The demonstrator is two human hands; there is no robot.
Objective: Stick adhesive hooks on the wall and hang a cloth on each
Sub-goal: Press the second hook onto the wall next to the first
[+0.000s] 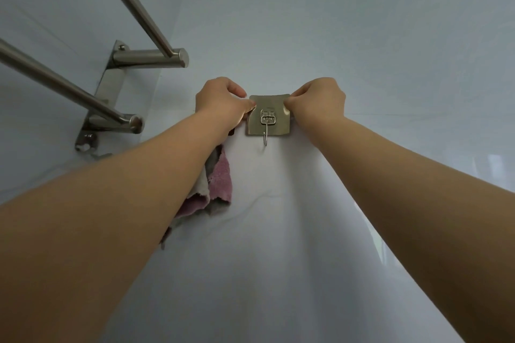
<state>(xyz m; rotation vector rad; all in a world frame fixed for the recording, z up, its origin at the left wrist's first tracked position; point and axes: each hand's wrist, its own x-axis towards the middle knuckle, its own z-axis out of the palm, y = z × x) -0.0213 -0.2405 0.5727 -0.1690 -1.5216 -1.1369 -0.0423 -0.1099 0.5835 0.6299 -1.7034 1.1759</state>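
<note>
While the left hand [223, 100] and right hand [317, 100] are each pinching an upper corner of the adhesive hook [269, 117] with curled fingers, its pad is lying on the wall [362, 36], just right of a hanging cloth [220, 184] (whatever is holding it is hidden). Both corners are looking lifted, so pressing them flat, centre outward, is probably needed.

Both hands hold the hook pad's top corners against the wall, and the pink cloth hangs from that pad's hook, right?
Not quite: the head view shows the left hand and right hand on the top corners of the hook pad, but its hook is bare; the pink cloth hangs further left.
</note>
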